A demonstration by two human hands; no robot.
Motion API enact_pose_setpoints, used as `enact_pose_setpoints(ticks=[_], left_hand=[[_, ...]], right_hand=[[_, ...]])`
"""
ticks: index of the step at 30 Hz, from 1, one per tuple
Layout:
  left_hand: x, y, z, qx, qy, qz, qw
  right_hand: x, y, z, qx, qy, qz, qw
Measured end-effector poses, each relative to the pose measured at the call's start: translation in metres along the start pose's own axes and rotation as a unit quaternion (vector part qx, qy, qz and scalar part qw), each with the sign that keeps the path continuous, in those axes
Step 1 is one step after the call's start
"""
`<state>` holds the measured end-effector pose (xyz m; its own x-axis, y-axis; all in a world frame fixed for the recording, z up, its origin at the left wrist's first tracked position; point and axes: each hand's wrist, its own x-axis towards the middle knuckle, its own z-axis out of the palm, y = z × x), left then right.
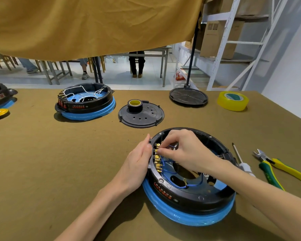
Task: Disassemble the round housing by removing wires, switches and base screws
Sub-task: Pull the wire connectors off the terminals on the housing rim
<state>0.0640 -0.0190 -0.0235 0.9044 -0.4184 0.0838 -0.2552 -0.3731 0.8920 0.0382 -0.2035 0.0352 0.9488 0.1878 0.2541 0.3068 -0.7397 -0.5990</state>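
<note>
My left hand (139, 164) lies flat against the round housing (189, 185) near me on the tabletop (59, 153), bracing it; right hand (182, 150) grip pinches a blue wire (165, 160) at the brass terminals (158, 160) inside, likely to pull it off.

On the olive-cloth surface (59, 153) a round housing (189, 197) with a blue rim lies open side up. The left hand (137, 164) rests flat against its outer wall, beside a row of brass terminals (158, 160). The right hand (184, 150) reaches inside, fingers (163, 151) pinching at a terminal where blue wires (165, 171) run (the exact contact is hidden). A screwdriver (241, 160) and pliers (274, 167) lie just right of the housing; a black cover (141, 113) carrying a tape roll (135, 105) lies behind it.
</note>
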Motion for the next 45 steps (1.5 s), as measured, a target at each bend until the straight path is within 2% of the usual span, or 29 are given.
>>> enact_pose_setpoints(ticks=[3,10,13,16,18,27,36,45], left_hand=[[-0.002,-0.001,-0.003,0.031,-0.02,-0.012,0.999],[-0.007,0.006,-0.002,0.05,-0.011,-0.007,0.999],[-0.009,0.01,0.002,0.024,0.043,-0.013,0.999],[-0.015,0.016,0.007,-0.052,0.107,-0.036,0.992],[-0.015,0.02,0.009,-0.065,0.087,-0.055,0.993],[-0.018,0.024,0.011,0.043,0.037,-0.047,0.997],[-0.016,0.025,0.01,0.032,0.029,-0.063,0.997],[-0.013,0.023,0.01,0.02,0.038,-0.046,0.998]], right_hand=[[-0.005,0.002,0.004,0.001,0.017,-0.011,1.0],[0.0,0.005,0.003,0.023,0.002,-0.008,1.0],[0.004,0.008,0.001,0.034,0.01,0.01,0.999],[0.001,0.007,0.003,0.039,0.01,0.007,0.999],[0.001,0.007,0.004,0.036,0.009,0.014,0.999],[0.004,0.005,0.002,0.042,-0.015,0.044,0.998],[0.004,0.004,-0.001,0.063,-0.018,0.048,0.997],[0.003,0.007,0.001,0.054,0.017,0.03,0.998]])
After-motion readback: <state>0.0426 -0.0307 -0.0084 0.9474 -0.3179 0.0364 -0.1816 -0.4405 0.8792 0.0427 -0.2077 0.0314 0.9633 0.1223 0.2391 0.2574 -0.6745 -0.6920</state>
